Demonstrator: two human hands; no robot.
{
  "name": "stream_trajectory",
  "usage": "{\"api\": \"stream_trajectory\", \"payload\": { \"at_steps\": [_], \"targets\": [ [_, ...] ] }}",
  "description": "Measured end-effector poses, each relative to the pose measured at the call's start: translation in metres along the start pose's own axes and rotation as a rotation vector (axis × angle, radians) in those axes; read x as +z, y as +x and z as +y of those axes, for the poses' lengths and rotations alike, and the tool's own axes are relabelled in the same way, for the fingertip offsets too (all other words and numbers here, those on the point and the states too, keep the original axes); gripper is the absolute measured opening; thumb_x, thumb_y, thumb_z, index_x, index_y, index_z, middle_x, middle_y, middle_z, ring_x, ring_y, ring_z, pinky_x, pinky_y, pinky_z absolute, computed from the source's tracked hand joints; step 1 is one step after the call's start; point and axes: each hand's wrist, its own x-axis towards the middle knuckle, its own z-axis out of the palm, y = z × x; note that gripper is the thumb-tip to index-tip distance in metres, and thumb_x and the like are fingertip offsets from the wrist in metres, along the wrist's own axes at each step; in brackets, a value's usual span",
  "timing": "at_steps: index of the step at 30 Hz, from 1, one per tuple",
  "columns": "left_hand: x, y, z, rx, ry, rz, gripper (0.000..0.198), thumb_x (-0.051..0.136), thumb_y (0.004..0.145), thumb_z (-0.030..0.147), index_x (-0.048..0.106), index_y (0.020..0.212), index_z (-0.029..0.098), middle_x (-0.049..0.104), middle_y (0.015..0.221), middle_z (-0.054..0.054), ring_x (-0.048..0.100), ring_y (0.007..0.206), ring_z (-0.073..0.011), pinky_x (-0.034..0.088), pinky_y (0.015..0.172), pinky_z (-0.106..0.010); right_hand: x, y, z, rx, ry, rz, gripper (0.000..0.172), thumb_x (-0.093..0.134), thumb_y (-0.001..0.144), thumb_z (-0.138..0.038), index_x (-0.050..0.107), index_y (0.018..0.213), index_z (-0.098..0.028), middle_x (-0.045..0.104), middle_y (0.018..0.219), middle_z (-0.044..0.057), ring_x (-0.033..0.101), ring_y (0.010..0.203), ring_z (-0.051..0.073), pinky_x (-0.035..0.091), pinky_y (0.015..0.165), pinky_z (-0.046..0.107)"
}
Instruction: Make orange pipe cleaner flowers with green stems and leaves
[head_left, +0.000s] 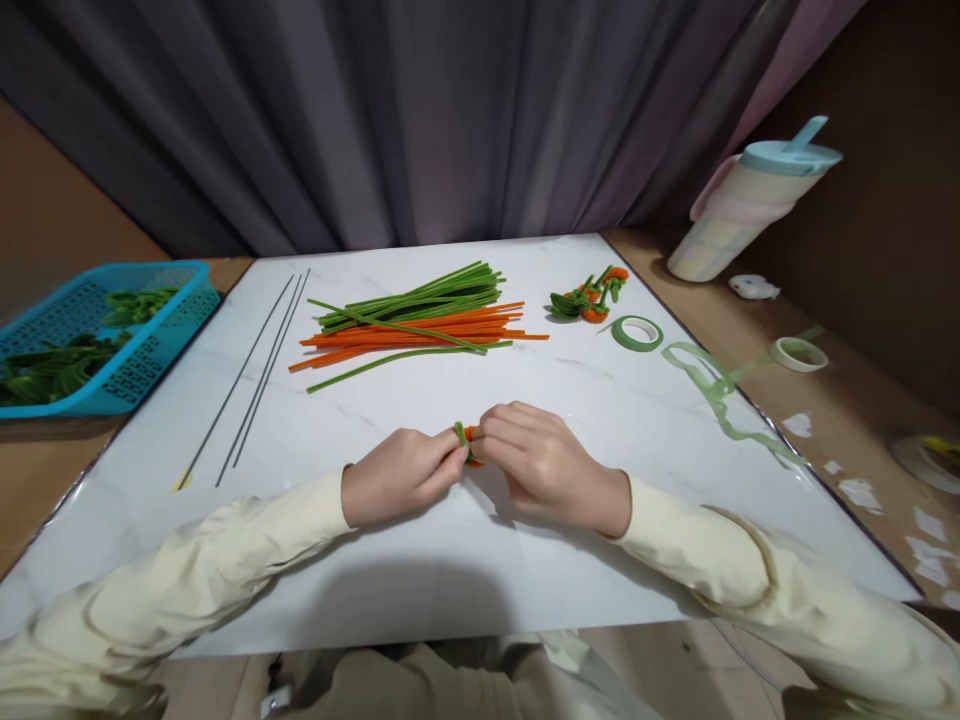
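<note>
Between my two hands is a small orange and green pipe-cleaner piece, mostly hidden by fingers. My left hand pinches its green end between thumb and forefinger. On its orange part, the fingers of my right hand are closed from the other side. Beyond the hands lie a bundle of green pipe cleaners and a bundle of orange pipe cleaners. Several orange and green pipe-cleaner flowers rest in a small pile at the back right.
A blue basket with green pieces stands at left, near thin dark wires. Right of the flowers are a roll of green tape, a loose tape strip, another roll, paper scraps and a tumbler.
</note>
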Motion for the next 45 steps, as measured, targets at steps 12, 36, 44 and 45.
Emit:
{"api": "stream_trajectory", "payload": {
  "at_steps": [12,36,44,45],
  "targets": [
    [0.002,0.004,-0.001,-0.367,-0.794,-0.098,0.031,0.033,0.091,0.042,0.038,0.072,0.019,0.045,0.046,0.009,0.041,0.03,-0.0049,0.029,0.035,-0.016,0.003,0.001,0.003,0.405,0.468,-0.007,0.013,0.053,0.077,-0.004,0.055,0.071,-0.015,0.059,0.072,0.002,0.053,0.063,0.012,0.041,0.06,0.022],
    [0.004,-0.001,0.015,-0.353,-0.519,-0.202,0.018,0.029,0.093,0.033,0.036,0.081,0.021,0.038,0.045,0.011,0.033,0.033,-0.007,0.027,0.043,-0.02,0.003,0.005,0.001,0.777,0.545,-0.139,0.013,0.053,0.071,-0.005,0.062,0.068,-0.012,0.065,0.069,0.004,0.057,0.062,0.013,0.043,0.061,0.024],
    [0.0,0.0,0.015,-0.252,-0.202,-0.185,0.017,0.034,0.09,0.033,0.04,0.08,0.02,0.042,0.053,0.006,0.042,0.047,-0.0122,0.027,0.05,-0.024,0.004,0.006,-0.001,0.739,0.544,-0.153,0.017,0.049,0.069,0.0,0.06,0.068,-0.013,0.063,0.071,0.003,0.056,0.063,0.013,0.042,0.06,0.023],
    [0.0,0.001,0.015,-0.251,-0.151,-0.188,0.018,0.033,0.091,0.033,0.04,0.081,0.02,0.043,0.054,0.005,0.043,0.048,-0.013,0.026,0.05,-0.025,0.005,0.005,0.0,0.736,0.544,-0.157,0.017,0.049,0.07,-0.001,0.06,0.069,-0.013,0.063,0.071,0.003,0.056,0.063,0.013,0.041,0.06,0.023]
  ]
}}
